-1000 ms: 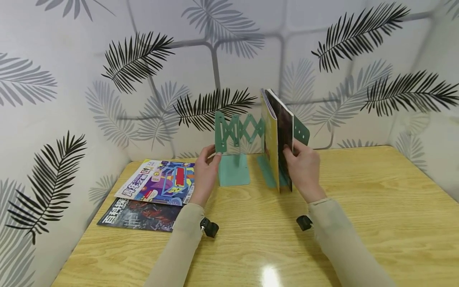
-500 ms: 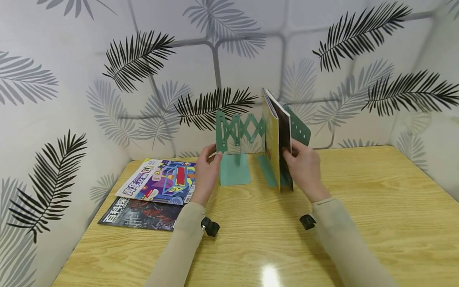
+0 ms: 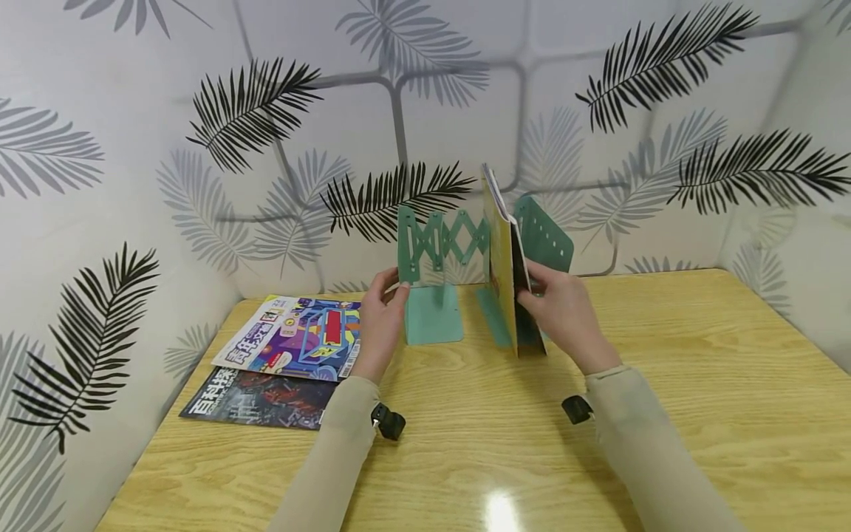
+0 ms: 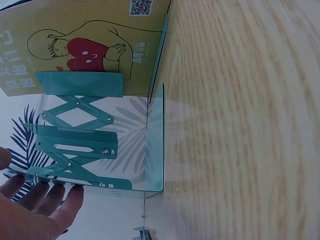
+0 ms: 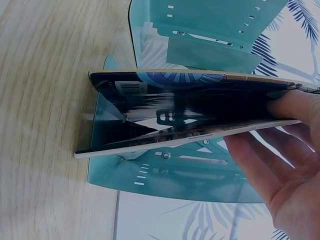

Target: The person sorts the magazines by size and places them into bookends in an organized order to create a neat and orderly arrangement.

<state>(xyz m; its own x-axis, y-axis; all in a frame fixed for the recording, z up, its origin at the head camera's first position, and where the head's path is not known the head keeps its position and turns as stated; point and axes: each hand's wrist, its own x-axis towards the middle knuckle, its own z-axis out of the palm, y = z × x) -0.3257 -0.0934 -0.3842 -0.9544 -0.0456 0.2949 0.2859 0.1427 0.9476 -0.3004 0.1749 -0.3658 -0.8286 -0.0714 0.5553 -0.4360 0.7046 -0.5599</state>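
Observation:
A green metal expandable bookend (image 3: 434,325) stands against the wall, its scissor lattice partly stretched. My left hand (image 3: 380,325) grips its left end plate, thumb on one side and fingers on the other in the left wrist view. Within the right section a yellow magazine (image 3: 501,266) stands upright. Beside it is a dark-covered magazine (image 3: 528,336), whose free edge my right hand (image 3: 565,310) pinches. In the right wrist view the thumb lies between the two magazines, with the fingers on the outer side. Behind that hand rises the perforated right end plate (image 3: 547,235).
Two magazines lie flat and overlapping at the left of the wooden table (image 3: 465,458): a colourful one (image 3: 302,340) on top and a dark one (image 3: 266,399) beneath. A leaf-patterned wall (image 3: 452,133) closes off the back.
The dark-covered magazine's upper part has swung left towards the yellow one, with my right hand on it. More of the right end plate shows. My left hand stays in place.

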